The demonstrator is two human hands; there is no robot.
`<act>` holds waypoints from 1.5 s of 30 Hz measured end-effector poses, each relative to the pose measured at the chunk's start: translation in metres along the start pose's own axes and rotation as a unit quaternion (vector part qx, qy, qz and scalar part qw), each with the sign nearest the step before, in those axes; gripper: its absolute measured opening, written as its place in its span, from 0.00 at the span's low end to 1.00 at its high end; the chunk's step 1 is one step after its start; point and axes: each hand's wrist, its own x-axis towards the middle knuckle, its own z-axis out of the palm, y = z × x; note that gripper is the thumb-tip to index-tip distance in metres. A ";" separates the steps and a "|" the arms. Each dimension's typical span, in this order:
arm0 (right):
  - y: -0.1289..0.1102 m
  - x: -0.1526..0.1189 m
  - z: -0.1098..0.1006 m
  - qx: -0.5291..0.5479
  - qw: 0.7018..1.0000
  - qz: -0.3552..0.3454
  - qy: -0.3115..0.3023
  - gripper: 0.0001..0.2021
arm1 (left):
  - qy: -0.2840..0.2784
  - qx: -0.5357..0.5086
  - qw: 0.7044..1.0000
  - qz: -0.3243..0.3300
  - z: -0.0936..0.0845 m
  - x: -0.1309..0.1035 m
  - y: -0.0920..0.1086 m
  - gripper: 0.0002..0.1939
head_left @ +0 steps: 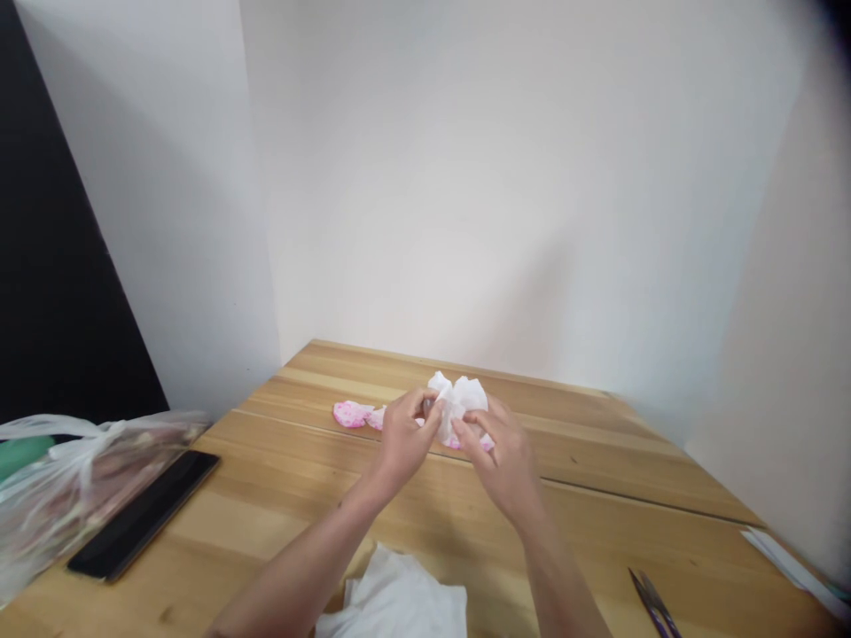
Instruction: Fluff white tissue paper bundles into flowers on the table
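A thin white tissue piece [458, 399], ruffled and spread like petals, is held up over the middle of the table. My left hand [410, 427] pinches its left side between thumb and fingers. On its right side, my right hand [497, 443] grips it with bent fingers. Behind and below my hands, pink-and-white tissue pieces [352, 414] lie on the wood, partly hidden by the hands. A stack of white tissue [402, 598] rests near the front edge between my forearms.
Scissors [651, 602] lie at the front right of the wooden table [266, 505]. A black phone [144, 514] is at the left beside a clear plastic bag [86, 478]. White strips [794, 567] lie at the right edge. Pale walls rise behind.
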 end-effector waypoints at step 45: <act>-0.011 -0.009 0.014 0.028 0.999 0.032 -0.015 0.11 | 0.041 -0.098 0.991 -0.077 -0.004 0.013 -0.015 0.12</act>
